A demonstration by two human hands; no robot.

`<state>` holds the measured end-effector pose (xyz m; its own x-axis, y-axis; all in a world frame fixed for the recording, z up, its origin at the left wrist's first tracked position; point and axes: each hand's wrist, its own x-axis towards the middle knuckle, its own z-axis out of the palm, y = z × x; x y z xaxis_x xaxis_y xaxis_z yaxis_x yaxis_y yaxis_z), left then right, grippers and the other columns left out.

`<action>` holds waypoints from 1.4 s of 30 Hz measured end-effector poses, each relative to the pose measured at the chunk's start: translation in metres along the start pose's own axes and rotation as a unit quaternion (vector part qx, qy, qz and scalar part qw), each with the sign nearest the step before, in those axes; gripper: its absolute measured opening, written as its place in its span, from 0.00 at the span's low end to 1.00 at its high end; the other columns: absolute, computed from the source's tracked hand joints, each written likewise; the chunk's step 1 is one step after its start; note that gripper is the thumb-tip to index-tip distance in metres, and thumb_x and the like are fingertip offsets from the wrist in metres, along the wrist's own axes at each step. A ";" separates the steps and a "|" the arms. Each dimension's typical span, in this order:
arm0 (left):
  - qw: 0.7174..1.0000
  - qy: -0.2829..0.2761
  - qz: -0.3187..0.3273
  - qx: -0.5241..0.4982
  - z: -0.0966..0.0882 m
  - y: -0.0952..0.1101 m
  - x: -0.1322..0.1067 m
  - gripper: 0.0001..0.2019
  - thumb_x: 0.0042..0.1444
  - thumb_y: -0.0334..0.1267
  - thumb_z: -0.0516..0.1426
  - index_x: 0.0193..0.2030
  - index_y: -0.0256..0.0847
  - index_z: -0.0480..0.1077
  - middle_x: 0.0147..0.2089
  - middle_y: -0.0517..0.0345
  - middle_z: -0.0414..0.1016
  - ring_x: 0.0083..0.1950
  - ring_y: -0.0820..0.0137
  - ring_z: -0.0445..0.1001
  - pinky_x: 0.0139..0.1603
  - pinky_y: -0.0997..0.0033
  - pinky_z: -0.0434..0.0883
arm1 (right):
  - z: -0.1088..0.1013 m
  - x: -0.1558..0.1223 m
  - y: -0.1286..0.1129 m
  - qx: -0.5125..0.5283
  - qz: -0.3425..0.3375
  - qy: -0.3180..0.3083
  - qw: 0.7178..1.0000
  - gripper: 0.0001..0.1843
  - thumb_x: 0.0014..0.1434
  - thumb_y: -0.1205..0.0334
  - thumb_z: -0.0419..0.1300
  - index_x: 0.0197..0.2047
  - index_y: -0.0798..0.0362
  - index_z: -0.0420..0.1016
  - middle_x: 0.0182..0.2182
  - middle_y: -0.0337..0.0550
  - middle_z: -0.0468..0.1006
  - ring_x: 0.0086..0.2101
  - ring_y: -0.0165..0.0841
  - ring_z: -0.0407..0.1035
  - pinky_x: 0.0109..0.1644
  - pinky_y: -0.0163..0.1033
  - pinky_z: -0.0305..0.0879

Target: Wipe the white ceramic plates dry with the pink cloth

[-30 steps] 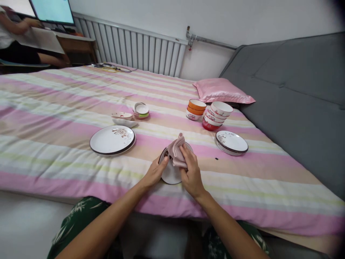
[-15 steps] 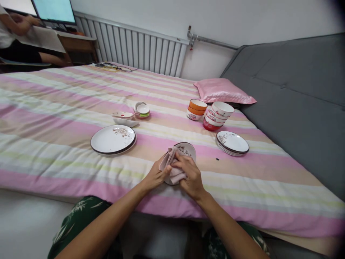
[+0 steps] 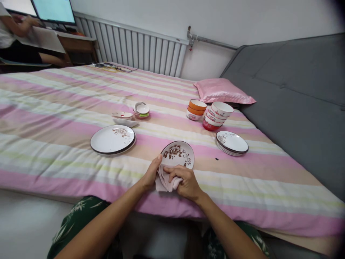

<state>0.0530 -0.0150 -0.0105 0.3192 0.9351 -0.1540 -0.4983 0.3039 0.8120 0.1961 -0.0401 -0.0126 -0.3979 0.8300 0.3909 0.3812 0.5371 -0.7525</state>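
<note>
In the head view, the left hand (image 3: pixel 152 174) grips a small plate (image 3: pixel 178 153) by its near left edge, thumb up on the rim. The plate is tilted over the striped bed (image 3: pixel 237 194), close to the bed's near edge, its brown flower pattern facing up. The right hand (image 3: pixel 188 181) is closed around a bunched pink cloth (image 3: pixel 165 183) at the plate's near rim; the cloth hangs over that edge, just beside the left hand.

To the left on the bed lies a pile of large plates (image 3: pixel 110 140), with shallow dishes (image 3: pixel 122 115) and a stack of little bowls (image 3: pixel 141 109) behind it. To the right sits a stack of smaller plates (image 3: pixel 232 141). Behind that stand an orange-topped bowl stack (image 3: pixel 196 108) and a taller bowl stack (image 3: pixel 217 114), side by side, in front of a pink pillow (image 3: pixel 223 90). At far left a person (image 3: pixel 8 36) sits near two screens.
</note>
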 end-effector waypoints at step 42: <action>0.853 -0.149 0.252 0.432 0.002 0.006 -0.008 0.20 0.60 0.37 0.49 0.59 0.40 0.58 0.54 0.52 0.69 0.49 0.66 0.70 0.51 0.68 0.65 | -0.040 0.001 -0.025 -0.251 -0.122 0.162 0.947 0.26 0.58 0.62 0.48 0.61 0.53 0.57 0.60 0.47 0.59 0.59 0.44 0.49 0.58 0.55 0.51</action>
<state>0.0494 -0.0209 -0.0037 0.4943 0.7804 0.3830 0.1068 -0.4918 0.8641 0.2202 -0.0467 0.0276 -0.2791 0.6306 0.7242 0.6913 0.6554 -0.3042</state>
